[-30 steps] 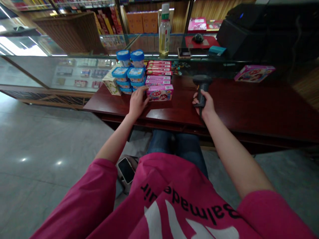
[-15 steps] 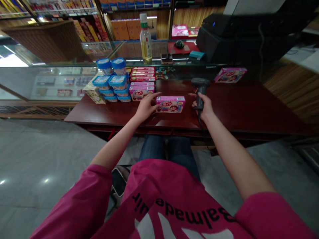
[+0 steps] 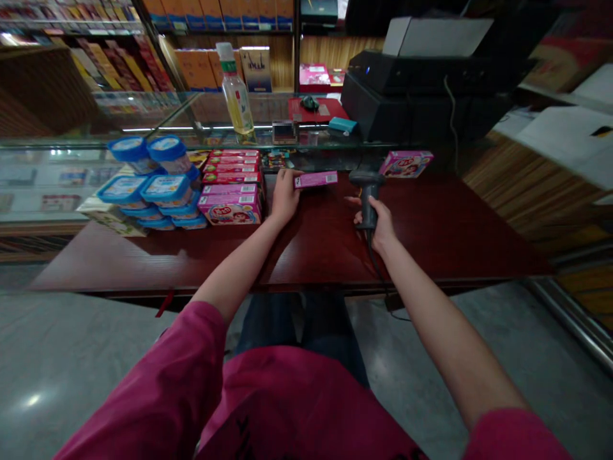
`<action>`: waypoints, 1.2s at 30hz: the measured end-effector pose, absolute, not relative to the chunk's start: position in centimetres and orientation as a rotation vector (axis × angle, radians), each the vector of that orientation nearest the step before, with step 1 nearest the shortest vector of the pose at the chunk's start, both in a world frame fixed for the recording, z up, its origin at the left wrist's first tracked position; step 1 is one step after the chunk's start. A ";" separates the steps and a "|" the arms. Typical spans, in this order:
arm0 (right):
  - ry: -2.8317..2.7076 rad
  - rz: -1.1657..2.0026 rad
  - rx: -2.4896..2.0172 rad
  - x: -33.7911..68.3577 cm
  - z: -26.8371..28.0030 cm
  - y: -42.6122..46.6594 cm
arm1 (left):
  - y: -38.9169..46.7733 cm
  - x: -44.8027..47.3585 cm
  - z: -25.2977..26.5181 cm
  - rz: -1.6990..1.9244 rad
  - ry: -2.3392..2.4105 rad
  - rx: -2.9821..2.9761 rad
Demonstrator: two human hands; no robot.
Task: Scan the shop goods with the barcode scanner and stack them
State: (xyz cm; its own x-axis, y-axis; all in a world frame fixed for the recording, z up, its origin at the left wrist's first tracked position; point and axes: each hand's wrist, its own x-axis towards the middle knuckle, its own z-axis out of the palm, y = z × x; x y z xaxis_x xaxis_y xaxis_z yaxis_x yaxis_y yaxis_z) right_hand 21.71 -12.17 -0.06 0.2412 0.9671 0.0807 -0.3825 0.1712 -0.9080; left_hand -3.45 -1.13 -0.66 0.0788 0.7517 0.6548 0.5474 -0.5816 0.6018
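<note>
My left hand (image 3: 286,197) grips the left end of a pink snack box (image 3: 317,180), whose narrow side with a barcode faces up toward me. In my right hand (image 3: 377,220) is a dark barcode scanner (image 3: 368,199), held by its handle with the head up; its cord hangs down past the desk edge. The scanner stands just right of the box, with a small gap between them. Beside my left hand, more pink boxes (image 3: 233,213) are stacked in front of red packs (image 3: 233,164). Another pink box (image 3: 406,165) stands at the back right.
Blue-lidded tubs (image 3: 165,190) are stacked on the left of the dark red desk (image 3: 306,255), by a pale green carton (image 3: 115,214). A drink bottle (image 3: 236,99) stands on the glass counter behind. A black machine (image 3: 421,96) fills the back right.
My left hand has taken hold of the pink box and turned it, so its printed front no longer shows. My right hand still holds the scanner. The view has shifted.
</note>
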 end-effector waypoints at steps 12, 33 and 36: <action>-0.927 1.161 -0.939 21.2 1.0 -13.3 | 2.7 -2.9 -2.4 1.482 1.262 2.253; -0.832 1.080 -0.929 22.4 0.4 -13.0 | 0.8 -2.8 -1.3 1.506 1.178 2.098; -0.790 0.991 -0.949 24.7 0.5 -12.8 | 0.1 -2.5 -1.1 1.464 1.109 2.095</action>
State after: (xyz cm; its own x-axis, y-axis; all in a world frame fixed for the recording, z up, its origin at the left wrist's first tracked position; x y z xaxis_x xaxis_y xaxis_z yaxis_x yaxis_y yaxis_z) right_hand 24.73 -12.76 0.51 0.3514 0.9286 0.1193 -0.3231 0.2399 -0.9154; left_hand -2.47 0.09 -1.08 0.1577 0.7628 0.6271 0.3969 -0.6304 0.6671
